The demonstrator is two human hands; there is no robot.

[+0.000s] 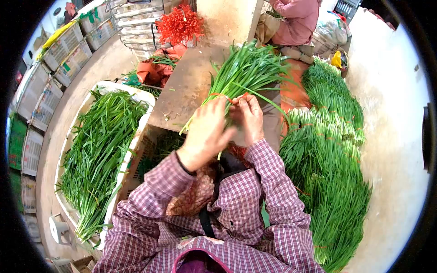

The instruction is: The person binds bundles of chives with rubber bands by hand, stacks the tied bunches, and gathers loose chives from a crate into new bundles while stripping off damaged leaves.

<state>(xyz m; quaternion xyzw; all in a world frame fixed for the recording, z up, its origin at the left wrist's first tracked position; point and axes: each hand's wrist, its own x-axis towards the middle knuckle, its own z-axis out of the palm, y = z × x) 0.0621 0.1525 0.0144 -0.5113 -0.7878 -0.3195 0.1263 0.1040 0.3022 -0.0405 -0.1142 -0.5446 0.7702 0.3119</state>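
The bundle of green stalks (pixel 246 68) lies over the brown work board (pixel 180 88), directly ahead of the person, its leafy end pointing away and its pale stalk ends toward the body. A red tie (pixel 221 95) crosses the bundle near the stalk end. The left hand (pixel 204 131) is at the near, lower part of the bundle, below the tie, with its back to the camera and its thumb standing apart from the fingers; it is blurred, and whether it grips the stalks cannot be told. Pale stalk ends show to either side of this hand. The right hand (pixel 250 117) is just beside the bundle on its right, fingertips drawn together in a narrow pinch on the tie at the bundle's right edge. The leafy part extends beyond both hands, and one long leaf arches out to the right above the right hand. Both arms are in plaid sleeves (pixel 273 175). To the left of the board, a white crate (pixel 144 96) holds loose green leaves (pixel 98 145). To the right, well-filled rows of tied bundles (pixel 325 195) lie alongside the wall (pixel 391 136). Beyond the board are a cluster of red strips (pixel 180 25) and another person in a pink top (pixel 296 25).
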